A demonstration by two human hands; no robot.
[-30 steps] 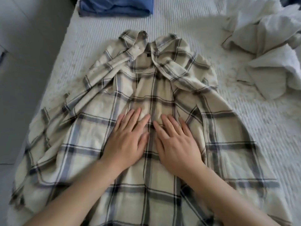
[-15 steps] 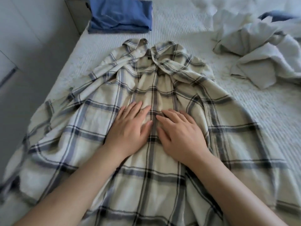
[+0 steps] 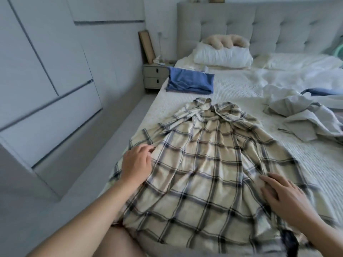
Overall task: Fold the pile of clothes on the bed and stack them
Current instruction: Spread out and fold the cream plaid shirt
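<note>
A cream plaid shirt (image 3: 207,164) lies spread on the white bed (image 3: 241,86), collar toward the headboard. My left hand (image 3: 136,164) rests on the shirt's left side, fingers loosely bent over the fabric near the sleeve. Flat on the shirt's right side lies my right hand (image 3: 285,195), fingers straight. A folded blue garment (image 3: 191,83) sits further up the bed on the left. A heap of unfolded grey and white clothes (image 3: 304,115) lies to the right.
A white pillow (image 3: 222,56) with a tan plush toy (image 3: 224,40) is by the grey headboard. A nightstand (image 3: 156,75) stands left of the bed. White cupboards (image 3: 46,80) line the left wall, with a narrow floor strip between.
Both hands have slid apart from the shirt's middle to its left and right sides. The camera has tilted up, bringing the headboard and pillow into view.
</note>
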